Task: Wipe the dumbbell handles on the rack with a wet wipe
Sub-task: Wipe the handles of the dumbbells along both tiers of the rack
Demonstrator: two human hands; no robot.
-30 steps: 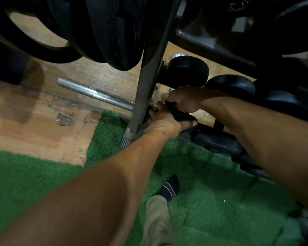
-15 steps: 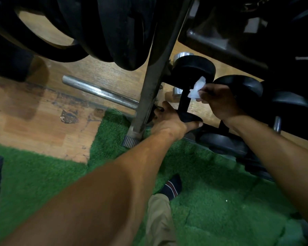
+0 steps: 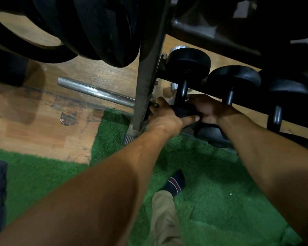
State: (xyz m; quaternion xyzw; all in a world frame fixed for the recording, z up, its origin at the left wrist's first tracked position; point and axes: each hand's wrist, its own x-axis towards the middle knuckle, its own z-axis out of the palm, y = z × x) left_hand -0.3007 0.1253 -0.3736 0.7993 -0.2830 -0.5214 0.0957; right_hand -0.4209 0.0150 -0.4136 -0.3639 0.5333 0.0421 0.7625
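Low down, left hand (image 3: 164,118) gripping dumbbell (image 3: 183,96) end, right hand (image 3: 207,109) around handle (wipe hidden)

Both hands, left hand (image 3: 164,116) and right hand (image 3: 207,109), grip dumbbell (image 3: 182,91) handle.

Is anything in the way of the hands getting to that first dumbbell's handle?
Nothing visible blocks them. The right hand is already curled round the low end of the leftmost dumbbell handle, and the left hand holds the near weight end. The wipe itself cannot be seen.
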